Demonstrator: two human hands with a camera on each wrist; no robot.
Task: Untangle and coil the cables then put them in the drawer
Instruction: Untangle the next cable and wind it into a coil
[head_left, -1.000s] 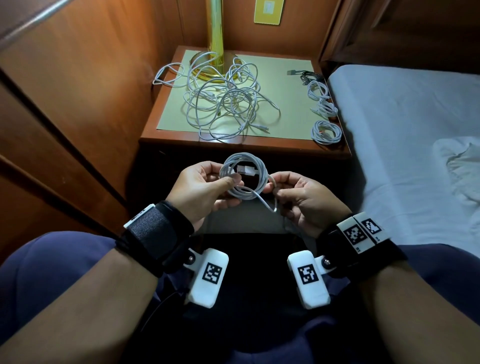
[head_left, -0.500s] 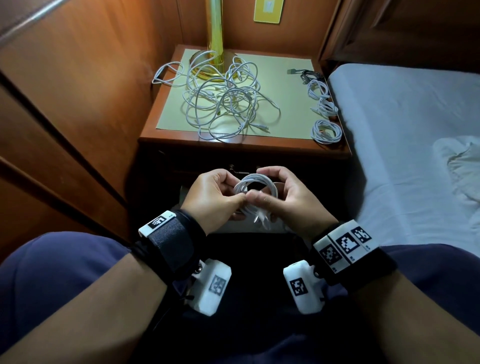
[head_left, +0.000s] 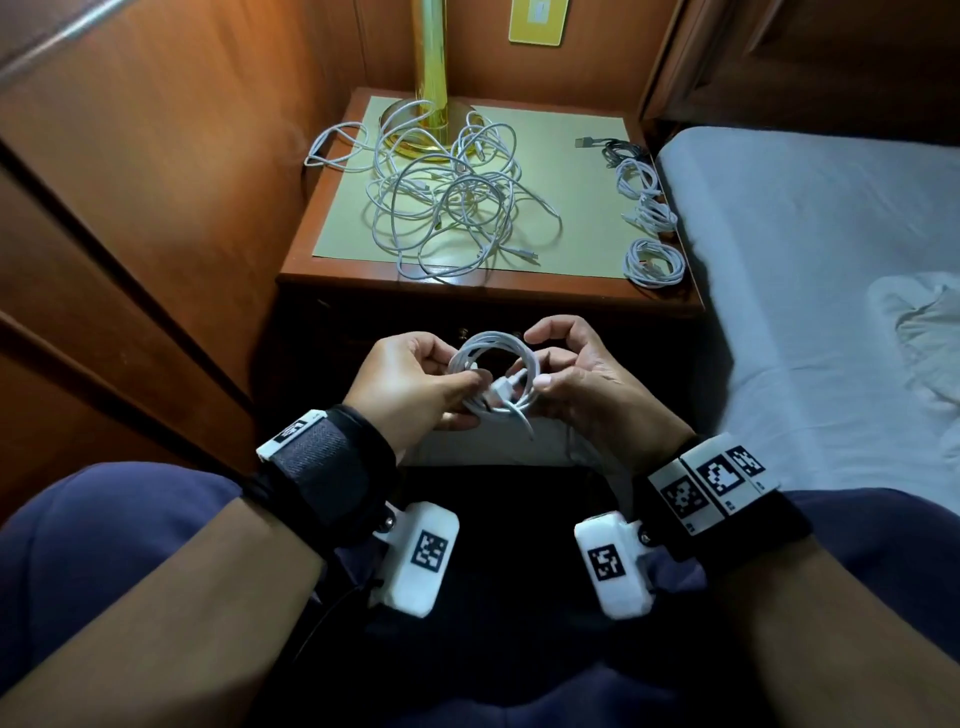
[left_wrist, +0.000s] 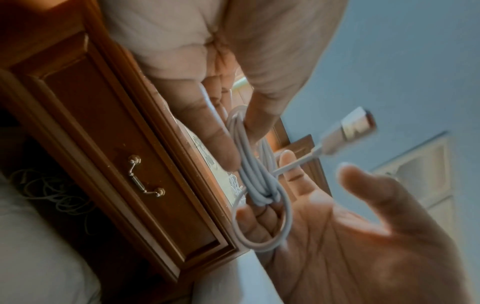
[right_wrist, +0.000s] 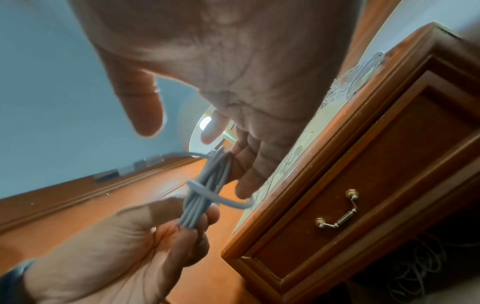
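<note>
A coiled white cable hangs between my hands above my lap, in front of the nightstand. My left hand pinches the coil's lower left side between thumb and fingers. One tail of the cable wraps across the bundle, and its USB plug sticks out free. My right hand is loosely bent at the coil's right side; its fingertips touch the strands and its thumb stands apart. A tangled heap of white cables lies on the nightstand top. The drawer below is closed.
Three coiled white cables and a dark one line the nightstand's right edge. A gold lamp base stands at the back, ringed by the tangle. The bed is on the right, wooden panels on the left.
The coil dropped slightly toward my lap. Half a second ago both hands closed tightly over it; now the right hand has loosened and drawn back, leaving the coil in view.
</note>
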